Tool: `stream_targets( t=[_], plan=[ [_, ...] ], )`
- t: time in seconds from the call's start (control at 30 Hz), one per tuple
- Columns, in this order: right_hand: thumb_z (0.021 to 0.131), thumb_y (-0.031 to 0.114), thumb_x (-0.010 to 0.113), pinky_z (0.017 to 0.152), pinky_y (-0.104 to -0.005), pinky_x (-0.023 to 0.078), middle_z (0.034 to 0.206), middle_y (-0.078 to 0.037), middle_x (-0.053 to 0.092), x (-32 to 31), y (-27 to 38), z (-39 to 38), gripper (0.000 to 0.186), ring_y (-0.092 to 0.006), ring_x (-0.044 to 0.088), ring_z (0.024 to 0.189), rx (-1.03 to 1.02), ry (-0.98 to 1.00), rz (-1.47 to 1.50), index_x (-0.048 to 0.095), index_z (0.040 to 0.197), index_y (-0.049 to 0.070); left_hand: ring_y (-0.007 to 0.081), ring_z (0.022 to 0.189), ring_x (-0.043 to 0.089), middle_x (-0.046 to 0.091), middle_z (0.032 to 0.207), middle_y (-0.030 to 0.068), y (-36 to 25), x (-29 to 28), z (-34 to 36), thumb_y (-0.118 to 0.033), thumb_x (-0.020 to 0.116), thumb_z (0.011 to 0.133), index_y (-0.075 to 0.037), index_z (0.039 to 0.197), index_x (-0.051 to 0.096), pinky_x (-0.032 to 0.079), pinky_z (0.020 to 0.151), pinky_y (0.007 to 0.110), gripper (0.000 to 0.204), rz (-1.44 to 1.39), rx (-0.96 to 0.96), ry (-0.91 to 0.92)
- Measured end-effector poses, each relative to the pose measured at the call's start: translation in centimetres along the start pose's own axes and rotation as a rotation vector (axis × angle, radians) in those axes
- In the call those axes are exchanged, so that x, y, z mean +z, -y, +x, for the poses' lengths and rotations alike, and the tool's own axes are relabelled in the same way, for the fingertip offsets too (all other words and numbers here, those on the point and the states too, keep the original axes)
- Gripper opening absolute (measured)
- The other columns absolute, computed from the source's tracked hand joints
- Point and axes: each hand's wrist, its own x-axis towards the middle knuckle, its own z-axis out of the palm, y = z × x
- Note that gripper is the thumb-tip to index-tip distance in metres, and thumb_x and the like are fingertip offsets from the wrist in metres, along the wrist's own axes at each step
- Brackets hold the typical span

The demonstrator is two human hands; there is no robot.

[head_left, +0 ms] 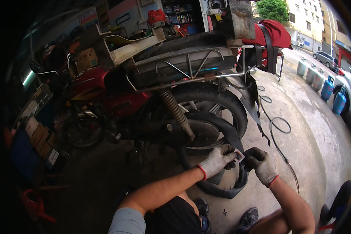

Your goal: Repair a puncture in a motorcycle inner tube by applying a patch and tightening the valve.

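Gloves cover both hands, the left hand (218, 159) pinching a small pale patch (240, 156) against the black inner tube (222, 187) while the right hand (261, 164) grips the tube just beside it, the motorcycle's rear wheel (210, 109) directly beyond them.

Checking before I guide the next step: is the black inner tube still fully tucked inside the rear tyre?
No: the black inner tube hangs out below the rear tyre in a loop on the floor, and both gloved hands, left hand and right hand, grip it.
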Motion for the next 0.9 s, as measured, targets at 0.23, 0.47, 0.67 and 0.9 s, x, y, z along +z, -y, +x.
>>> stream_targets(
  t=[0.23,0.47,0.67,0.9],
  plan=[
    [0.097,0.007,0.055,0.063,-0.0281,0.052,0.083,-0.008,0.069,0.2,0.6,-0.4,0.013,-0.0128,0.063,0.067,0.025,0.010,-0.010,0.064,0.102,-0.002,0.0066,0.080,0.061,0.067,0.093,0.0037,-1.0,0.1,-0.7,-0.018,0.061,0.100,0.001,0.109,0.066,0.054,0.071,0.025,0.022,0.006,-0.052,0.014],
    [0.098,0.008,0.056,0.062,-0.0279,0.052,0.083,-0.007,0.069,0.3,0.6,-0.4,0.013,-0.0128,0.063,0.067,0.030,0.021,-0.003,0.065,0.102,-0.002,0.0072,0.079,0.061,0.067,0.092,0.0045,-0.5,-0.1,-0.6,-0.017,0.061,0.099,0.002,0.108,0.066,0.054,0.070,0.026,0.021,0.019,-0.034,0.015],
    [0.098,0.010,0.058,0.061,-0.0271,0.052,0.082,-0.007,0.069,0.2,0.6,-0.4,0.014,-0.0116,0.062,0.065,0.040,0.024,-0.066,0.065,0.100,-0.001,0.0062,0.073,0.061,0.067,0.088,0.0032,0.1,0.0,-0.4,-0.017,0.062,0.099,0.000,0.106,0.066,0.052,0.065,0.024,0.019,0.038,0.001,0.018],
    [0.096,0.013,0.062,0.059,-0.0262,0.051,0.080,-0.006,0.069,0.2,0.6,-0.4,0.015,-0.0110,0.062,0.063,0.080,-0.001,-0.124,0.066,0.097,-0.001,0.0092,0.075,0.064,0.069,0.091,0.0068,0.0,0.0,-0.5,-0.016,0.062,0.099,0.003,0.108,0.066,0.054,0.068,0.026,0.021,0.047,-0.035,0.036]
  ],
)
